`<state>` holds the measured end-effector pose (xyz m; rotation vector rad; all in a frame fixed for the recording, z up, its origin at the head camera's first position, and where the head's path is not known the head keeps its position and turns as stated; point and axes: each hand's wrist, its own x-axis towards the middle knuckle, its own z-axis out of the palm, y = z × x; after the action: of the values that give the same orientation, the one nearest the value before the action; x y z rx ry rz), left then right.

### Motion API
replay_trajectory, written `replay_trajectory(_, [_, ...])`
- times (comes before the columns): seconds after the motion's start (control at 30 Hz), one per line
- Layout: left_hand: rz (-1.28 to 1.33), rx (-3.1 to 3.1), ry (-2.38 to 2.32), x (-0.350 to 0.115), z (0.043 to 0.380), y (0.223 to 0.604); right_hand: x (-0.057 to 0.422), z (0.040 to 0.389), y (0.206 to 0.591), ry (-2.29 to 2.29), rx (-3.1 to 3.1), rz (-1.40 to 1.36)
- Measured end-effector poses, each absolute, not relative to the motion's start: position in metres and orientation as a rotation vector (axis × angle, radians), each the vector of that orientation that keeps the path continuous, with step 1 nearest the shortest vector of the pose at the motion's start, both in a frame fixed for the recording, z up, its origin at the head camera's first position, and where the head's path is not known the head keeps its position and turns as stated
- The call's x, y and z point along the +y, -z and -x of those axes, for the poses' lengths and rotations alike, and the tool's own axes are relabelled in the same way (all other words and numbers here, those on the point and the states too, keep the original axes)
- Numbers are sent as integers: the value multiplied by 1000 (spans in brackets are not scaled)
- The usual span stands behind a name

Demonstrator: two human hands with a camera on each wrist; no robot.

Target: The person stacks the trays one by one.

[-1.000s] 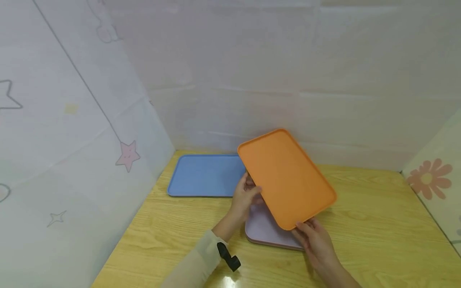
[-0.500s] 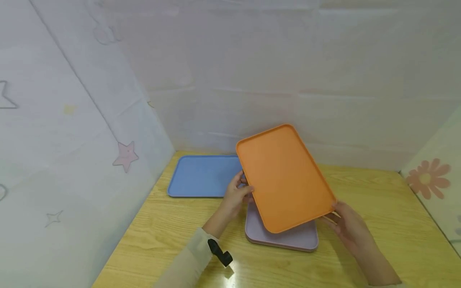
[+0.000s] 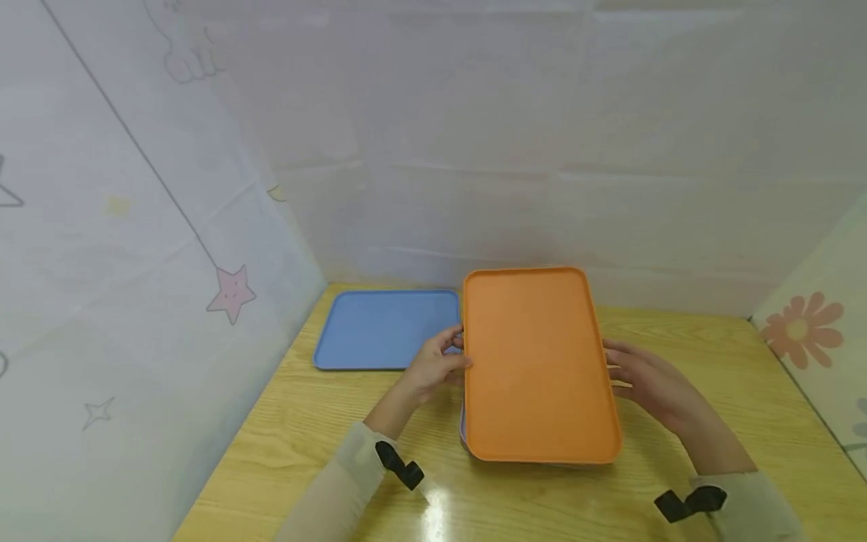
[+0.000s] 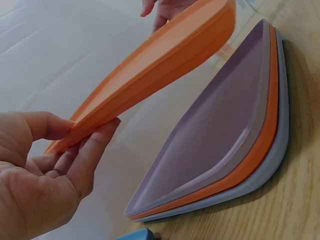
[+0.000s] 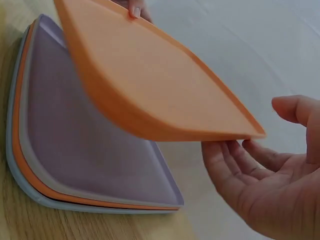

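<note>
An orange tray [image 3: 538, 369] is held up above a stack of trays. My left hand [image 3: 433, 367] pinches its left long edge, thumb on the rim and fingers beneath, plain in the left wrist view. At the opposite edge my right hand [image 5: 265, 180] touches the underside with its fingertips; the thumb stands away from the rim. Below, the stack has a purple tray [image 4: 215, 120] on top, an orange tray [image 4: 260, 160] in the middle and a grey-blue tray [image 4: 282, 120] at the bottom. From the head view the raised tray hides most of this stack.
A blue tray [image 3: 389, 327] lies on the wooden table [image 3: 271, 452] at the back left, close to my left hand. Pale printed sheets [image 3: 433, 150] rise behind the table and along both sides. Dark camera mounts [image 3: 400, 465] sit on both wrists.
The raised orange tray has turned from slanted to nearly straight and covers more of the stack. My right hand has moved from its near edge, past the corner, to the right long edge.
</note>
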<state>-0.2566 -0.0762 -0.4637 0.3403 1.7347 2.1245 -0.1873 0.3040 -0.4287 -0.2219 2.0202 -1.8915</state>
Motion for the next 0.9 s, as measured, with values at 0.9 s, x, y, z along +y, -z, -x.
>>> replay_trajectory(0.9, [-287,1876,-1847,-87,276,477,287,202,465,1806,2058,-9])
